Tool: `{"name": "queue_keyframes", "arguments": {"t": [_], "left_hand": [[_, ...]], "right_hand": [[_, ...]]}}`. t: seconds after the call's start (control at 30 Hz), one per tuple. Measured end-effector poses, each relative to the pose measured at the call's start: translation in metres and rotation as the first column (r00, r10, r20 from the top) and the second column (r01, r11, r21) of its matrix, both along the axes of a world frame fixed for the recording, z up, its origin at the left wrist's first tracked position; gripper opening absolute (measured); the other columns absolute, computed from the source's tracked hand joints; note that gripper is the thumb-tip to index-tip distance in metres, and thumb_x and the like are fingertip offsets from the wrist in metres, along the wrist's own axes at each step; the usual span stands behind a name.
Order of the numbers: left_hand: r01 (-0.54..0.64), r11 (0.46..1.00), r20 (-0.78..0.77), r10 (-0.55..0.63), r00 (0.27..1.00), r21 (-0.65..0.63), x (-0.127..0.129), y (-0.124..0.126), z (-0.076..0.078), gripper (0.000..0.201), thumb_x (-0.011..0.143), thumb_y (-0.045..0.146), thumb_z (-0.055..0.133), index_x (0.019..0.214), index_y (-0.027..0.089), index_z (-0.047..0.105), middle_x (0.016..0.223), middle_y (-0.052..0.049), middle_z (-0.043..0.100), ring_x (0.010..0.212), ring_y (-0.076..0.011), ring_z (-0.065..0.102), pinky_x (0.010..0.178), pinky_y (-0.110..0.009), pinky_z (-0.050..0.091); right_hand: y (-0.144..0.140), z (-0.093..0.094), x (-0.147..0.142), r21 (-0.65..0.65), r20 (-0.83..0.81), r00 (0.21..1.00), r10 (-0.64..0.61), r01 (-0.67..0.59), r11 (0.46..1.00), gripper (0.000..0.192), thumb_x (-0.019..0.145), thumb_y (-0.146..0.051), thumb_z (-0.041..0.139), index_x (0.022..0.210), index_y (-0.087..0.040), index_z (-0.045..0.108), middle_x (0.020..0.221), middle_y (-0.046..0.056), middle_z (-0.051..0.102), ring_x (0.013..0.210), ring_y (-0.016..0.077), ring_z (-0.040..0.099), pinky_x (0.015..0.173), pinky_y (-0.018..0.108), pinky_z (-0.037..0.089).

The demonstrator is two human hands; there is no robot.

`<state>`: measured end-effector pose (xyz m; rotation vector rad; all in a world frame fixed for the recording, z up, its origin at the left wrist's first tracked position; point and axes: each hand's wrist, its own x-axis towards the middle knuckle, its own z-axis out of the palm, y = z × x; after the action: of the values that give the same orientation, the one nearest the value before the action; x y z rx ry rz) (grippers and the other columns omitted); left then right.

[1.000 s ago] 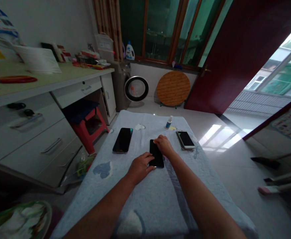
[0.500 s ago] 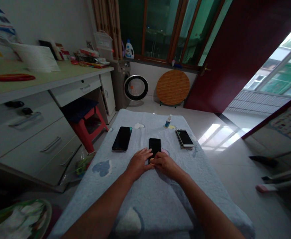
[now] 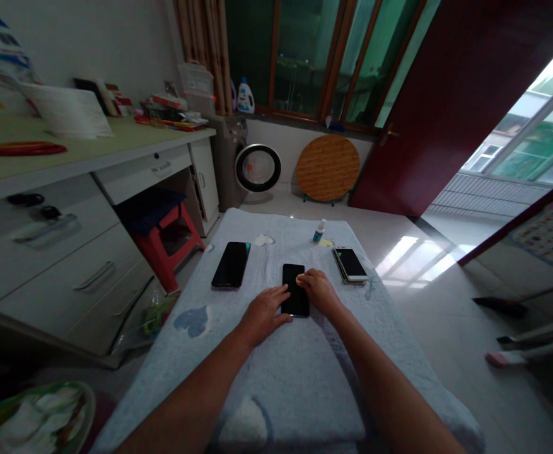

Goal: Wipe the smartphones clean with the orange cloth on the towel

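A black smartphone (image 3: 295, 299) lies face up on the cloth-covered table (image 3: 299, 391), between my two hands. My left hand (image 3: 267, 310) rests along its left edge, fingers stretched out and thumb at the near corner. In my right hand (image 3: 320, 290) a small round yellowish pad (image 3: 299, 279) is pinched, pressed to the screen at the phone's upper right. A larger black phone (image 3: 231, 265) lies to the left. On the right sits a small stack of phones with a white-framed phone (image 3: 352, 265) on top. A small spray bottle (image 3: 318, 232) stands near the far edge.
A white desk (image 3: 115, 165) with drawers runs along the left, a red stool (image 3: 172, 236) partly under it. Beyond the table are a washing machine (image 3: 229, 157) with its door open and a round wooden board (image 3: 328, 167). A bin (image 3: 82, 416) stands at lower left.
My right hand has moved with the pad from the phone's lower end up to its upper right side. My left hand stays at the phone's left edge.
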<state>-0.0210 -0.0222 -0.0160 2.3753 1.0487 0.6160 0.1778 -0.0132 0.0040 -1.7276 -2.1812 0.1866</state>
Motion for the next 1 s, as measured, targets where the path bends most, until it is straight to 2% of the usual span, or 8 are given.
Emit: {"name": "queue_keyframes", "arguments": {"t": [0.17, 0.3, 0.53, 0.6, 0.8, 0.9, 1.0], "left_hand": [[-0.005, 1.000, 0.022, 0.005, 1.000, 0.007, 0.000, 0.000, -0.001, 0.051, 0.075, 0.028, 0.075, 0.123, 0.020, 0.061, 0.140, -0.013, 0.052, 0.129, -0.0264, 0.050, 0.107, -0.046, 0.040], [-0.005, 1.000, 0.030, 0.004, 1.000, 0.015, 0.000, 0.000, -0.002, 0.050, 0.076, 0.029, 0.074, 0.123, 0.021, 0.061, 0.139, -0.012, 0.053, 0.128, -0.0266, 0.050, 0.106, -0.046, 0.042], [-0.015, 0.999, 0.006, 0.015, 1.000, 0.029, 0.001, -0.001, -0.003, 0.051, 0.075, 0.028, 0.075, 0.123, 0.018, 0.061, 0.138, -0.013, 0.054, 0.128, -0.0262, 0.050, 0.107, -0.045, 0.041], [-0.014, 0.999, 0.016, 0.014, 1.000, 0.039, 0.001, -0.001, -0.004, 0.050, 0.075, 0.028, 0.074, 0.123, 0.019, 0.061, 0.138, -0.013, 0.054, 0.128, -0.0258, 0.051, 0.107, -0.046, 0.041], [-0.026, 0.998, 0.031, 0.024, 0.999, 0.061, 0.002, -0.002, -0.008, 0.049, 0.076, 0.029, 0.074, 0.121, 0.019, 0.062, 0.137, -0.013, 0.055, 0.127, -0.0259, 0.052, 0.107, -0.045, 0.041], [-0.027, 0.997, 0.025, 0.025, 0.999, 0.070, 0.002, -0.002, -0.009, 0.049, 0.075, 0.029, 0.075, 0.121, 0.018, 0.062, 0.137, -0.013, 0.055, 0.126, -0.0261, 0.052, 0.106, -0.045, 0.042], [-0.025, 0.997, 0.011, 0.024, 1.000, 0.076, 0.003, -0.002, -0.008, 0.049, 0.075, 0.029, 0.075, 0.121, 0.018, 0.062, 0.137, -0.014, 0.054, 0.127, -0.0264, 0.052, 0.107, -0.045, 0.042]], "right_hand": [[0.041, 0.000, 0.001, -0.043, 0.073, 0.977, -0.202, 0.205, 0.978, 0.024, 0.094, -0.017, 0.049, 0.099, -0.017, 0.073, 0.096, 0.009, 0.070, 0.092, 0.0166, 0.061, 0.082, 0.024, 0.037], [0.042, -0.003, -0.002, -0.052, 0.069, 0.965, -0.253, 0.257, 0.965, 0.026, 0.095, -0.019, 0.047, 0.102, -0.016, 0.072, 0.097, 0.011, 0.072, 0.090, 0.0174, 0.063, 0.077, 0.024, 0.038], [-0.008, -0.007, -0.008, -0.021, 0.042, 0.972, -0.230, 0.231, 0.973, 0.023, 0.093, -0.018, 0.050, 0.091, -0.019, 0.073, 0.085, 0.008, 0.070, 0.082, 0.0167, 0.061, 0.075, 0.024, 0.037], [-0.027, -0.010, -0.010, -0.013, 0.009, 0.978, -0.208, 0.208, 0.978, 0.022, 0.092, -0.017, 0.050, 0.090, -0.020, 0.072, 0.083, 0.006, 0.068, 0.080, 0.0162, 0.060, 0.074, 0.024, 0.037], [-0.078, -0.020, -0.022, 0.071, -0.115, 0.964, -0.238, 0.247, 0.966, 0.019, 0.090, -0.016, 0.053, 0.089, -0.023, 0.071, 0.080, 0.006, 0.065, 0.080, 0.0187, 0.057, 0.070, 0.025, 0.038], [-0.091, -0.020, -0.025, 0.092, -0.141, 0.966, -0.218, 0.232, 0.968, 0.020, 0.089, -0.014, 0.053, 0.088, -0.024, 0.070, 0.079, 0.006, 0.064, 0.077, 0.0188, 0.056, 0.069, 0.026, 0.038], [-0.088, -0.020, -0.025, 0.060, -0.129, 0.962, -0.239, 0.248, 0.967, 0.021, 0.089, -0.012, 0.053, 0.088, -0.023, 0.071, 0.080, 0.006, 0.065, 0.080, 0.0193, 0.056, 0.072, 0.026, 0.038]]}}
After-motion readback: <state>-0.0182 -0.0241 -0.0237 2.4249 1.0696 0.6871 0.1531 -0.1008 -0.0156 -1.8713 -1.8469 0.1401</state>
